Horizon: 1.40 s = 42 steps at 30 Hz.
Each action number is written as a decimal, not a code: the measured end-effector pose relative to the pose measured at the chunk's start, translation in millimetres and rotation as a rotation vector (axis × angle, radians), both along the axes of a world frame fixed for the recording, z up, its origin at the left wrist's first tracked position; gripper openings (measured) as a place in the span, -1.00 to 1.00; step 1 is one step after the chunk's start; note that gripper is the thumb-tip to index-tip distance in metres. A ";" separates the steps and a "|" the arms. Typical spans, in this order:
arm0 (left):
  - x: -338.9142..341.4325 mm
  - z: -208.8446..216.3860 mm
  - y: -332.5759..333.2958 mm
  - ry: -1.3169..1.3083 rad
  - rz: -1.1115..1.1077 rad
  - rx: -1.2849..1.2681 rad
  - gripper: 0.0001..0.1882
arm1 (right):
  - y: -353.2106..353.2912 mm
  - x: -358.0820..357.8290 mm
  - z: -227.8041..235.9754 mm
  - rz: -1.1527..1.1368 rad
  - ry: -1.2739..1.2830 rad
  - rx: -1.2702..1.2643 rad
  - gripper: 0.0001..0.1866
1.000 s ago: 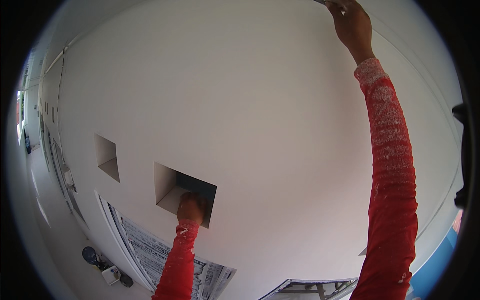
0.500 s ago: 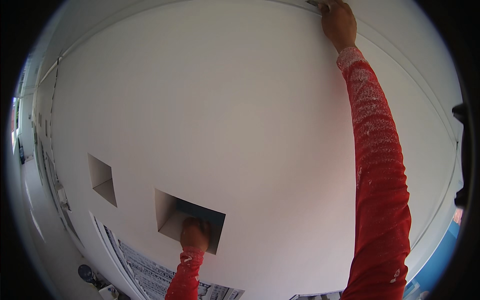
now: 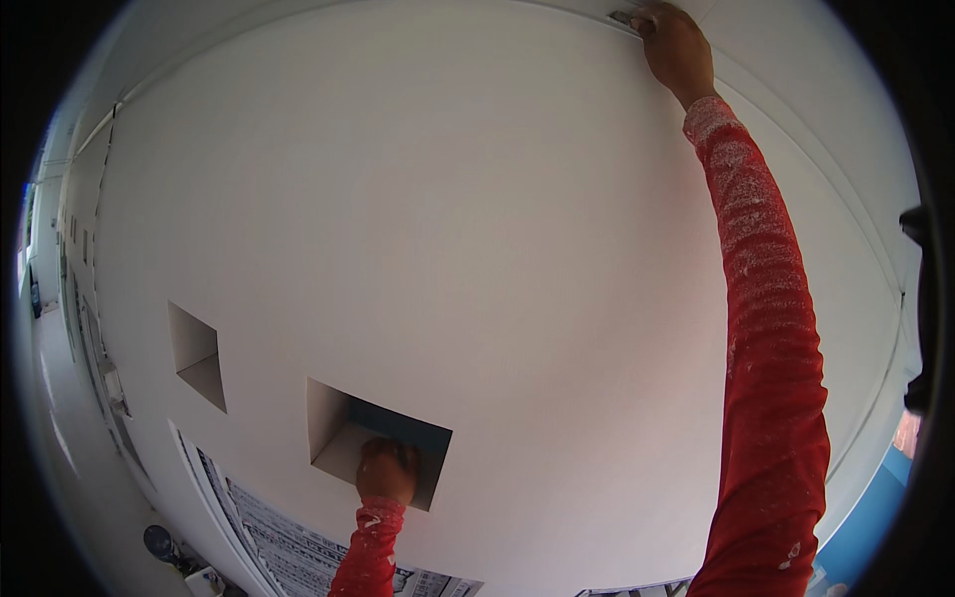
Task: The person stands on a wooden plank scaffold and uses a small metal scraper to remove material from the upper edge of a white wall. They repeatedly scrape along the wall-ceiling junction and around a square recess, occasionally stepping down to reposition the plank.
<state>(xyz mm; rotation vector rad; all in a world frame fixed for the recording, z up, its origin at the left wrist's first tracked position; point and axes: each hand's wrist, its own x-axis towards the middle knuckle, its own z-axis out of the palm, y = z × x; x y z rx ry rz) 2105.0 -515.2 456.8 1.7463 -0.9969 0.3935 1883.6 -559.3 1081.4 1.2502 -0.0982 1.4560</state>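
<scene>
My right hand (image 3: pixel 680 55) is raised high at the top right, its fingers closed round a small flat tool (image 3: pixel 623 18) that looks like a putty knife. The tool's dark end meets the moulding line where the white wall (image 3: pixel 497 249) joins the surface above. Low in the view, my left hand (image 3: pixel 387 472) reaches into a rectangular recess (image 3: pixel 330 423) in the wall. Its fingers are curled inside the recess, and what they grip, if anything, is hidden. Both red sleeves carry white dust and specks.
A smaller recess (image 3: pixel 196 350) lies to the left in the same wall. Below, printed paper sheets (image 3: pixel 288 527) cover an opening or panel. A pale floor (image 3: pixel 60 408) runs along the far left, with dark round items (image 3: pixel 159 542) at its near end. Something blue (image 3: pixel 865 522) shows at the lower right.
My right hand and forearm have shifted slightly to the right, and more of the tool shows. My left hand stays in the recess. The view has turned a little.
</scene>
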 end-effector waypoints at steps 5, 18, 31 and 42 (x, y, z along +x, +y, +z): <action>0.1 -1.2 -0.3 -0.030 0.002 -0.067 -0.71 | 4.8 -2.5 -2.3 -0.013 0.031 0.096 -0.86; 0.1 0.4 0.7 0.033 0.014 -0.017 -0.69 | -5.4 3.7 7.5 0.001 0.055 0.074 -0.87; -1.8 1.7 4.4 0.018 -0.025 -0.028 -0.68 | -10.5 11.2 13.6 -0.091 -0.015 0.110 -0.75; 0.9 -2.3 1.9 0.005 0.002 -0.018 -0.69 | -8.5 13.8 9.1 -0.130 -0.028 0.121 -0.75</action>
